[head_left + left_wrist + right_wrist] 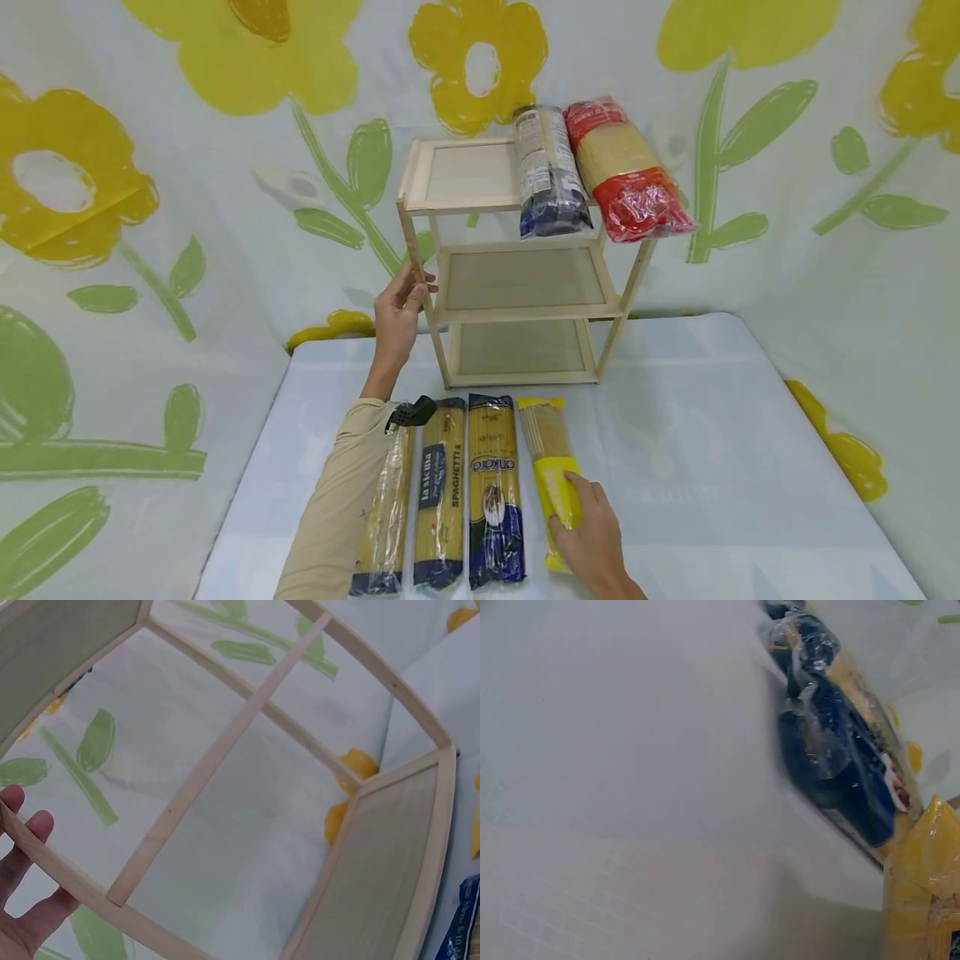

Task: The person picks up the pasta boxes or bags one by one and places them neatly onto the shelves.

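My left hand (396, 321) grips the left upright of a three-tier wooden shelf rack (517, 317), thumb in front and fingers behind. The left wrist view shows the same hand (34, 911) at the frame's edge (56, 866). At the right end of a row of pasta packs, my right hand (592, 537) holds a yellow-wrapped pack of spaghetti (553, 471) by its lower half, thumb on one side and fingers on the other. In the right wrist view the yellow pack (922, 900) shows at the lower right, while the hand itself is out of sight.
Beside the yellow pack lie an Ankara pasta pack (492, 467), a La Sicilia spaghetti pack (441, 500) and another pack (386, 517) partly behind my left sleeve. On the top shelf, a dark-ended pack (551, 171) and a red pack (626, 167) jut over the front edge.
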### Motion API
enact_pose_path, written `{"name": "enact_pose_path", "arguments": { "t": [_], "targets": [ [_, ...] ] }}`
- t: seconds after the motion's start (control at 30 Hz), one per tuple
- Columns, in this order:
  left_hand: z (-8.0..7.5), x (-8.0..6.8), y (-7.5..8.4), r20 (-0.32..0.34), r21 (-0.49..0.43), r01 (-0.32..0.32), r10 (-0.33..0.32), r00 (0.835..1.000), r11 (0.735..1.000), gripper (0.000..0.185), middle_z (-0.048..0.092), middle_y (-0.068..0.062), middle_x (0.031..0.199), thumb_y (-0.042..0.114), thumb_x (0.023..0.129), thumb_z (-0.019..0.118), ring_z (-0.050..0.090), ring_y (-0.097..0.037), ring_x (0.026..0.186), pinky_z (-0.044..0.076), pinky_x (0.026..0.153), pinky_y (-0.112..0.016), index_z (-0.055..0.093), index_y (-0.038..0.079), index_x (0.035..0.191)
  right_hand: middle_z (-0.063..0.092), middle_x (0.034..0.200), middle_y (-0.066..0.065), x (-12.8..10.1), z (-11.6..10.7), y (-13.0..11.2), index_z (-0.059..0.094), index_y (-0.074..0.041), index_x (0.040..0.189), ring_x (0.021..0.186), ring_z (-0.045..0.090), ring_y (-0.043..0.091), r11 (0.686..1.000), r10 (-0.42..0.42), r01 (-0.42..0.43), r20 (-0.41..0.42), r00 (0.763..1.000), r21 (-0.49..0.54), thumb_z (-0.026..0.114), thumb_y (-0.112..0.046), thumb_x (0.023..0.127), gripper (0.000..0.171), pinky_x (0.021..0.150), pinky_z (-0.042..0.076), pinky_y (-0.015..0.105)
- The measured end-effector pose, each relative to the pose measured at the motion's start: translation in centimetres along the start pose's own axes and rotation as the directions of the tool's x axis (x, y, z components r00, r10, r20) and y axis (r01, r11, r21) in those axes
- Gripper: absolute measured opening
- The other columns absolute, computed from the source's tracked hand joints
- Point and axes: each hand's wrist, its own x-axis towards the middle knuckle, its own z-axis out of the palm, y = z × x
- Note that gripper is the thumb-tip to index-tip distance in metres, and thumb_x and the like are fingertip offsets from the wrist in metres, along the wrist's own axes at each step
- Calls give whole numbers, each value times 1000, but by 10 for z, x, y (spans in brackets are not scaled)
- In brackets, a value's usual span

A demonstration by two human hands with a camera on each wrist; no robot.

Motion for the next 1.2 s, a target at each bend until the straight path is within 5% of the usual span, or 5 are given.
{"name": "enact_pose_path", "arguments": {
  "t": [0.3, 0.8, 1.2],
  "targets": [
    [1, 0, 1, 2, -1, 5, -5, 1000, 1000, 42, 56, -34, 112, -3, 97, 46, 56, -46, 100, 45, 92, -52, 44, -2, 139, 57, 95, 8, 11, -36, -17, 60, -6, 119, 73, 50, 16, 999, -33, 33, 16, 999, 31, 78, -2, 62, 60, 60, 43, 30],
    [-1, 0, 1, 15, 7, -15, 15, 1000, 1000, 42, 57, -32, 111, -1, 97, 46, 57, -46, 101, 46, 92, -53, 45, -1, 139, 60, 96, 5, 31, -89, -65, 61, -5, 118, 75, 51, 11, 973, -215, 214, -2, 977, 84, 80, 2, 58, 63, 58, 47, 24],
    [-2, -1, 1, 13, 18, -14, 14, 1000, 1000, 41, 56, -33, 112, -1, 97, 46, 58, -43, 100, 46, 92, -51, 45, -1, 139, 58, 101, 5, 36, -132, -102, 60, -8, 121, 76, 54, 16, 969, -221, 212, 58, 974, 131, 80, 3, 61, 64, 55, 48, 19]
  ]
}}
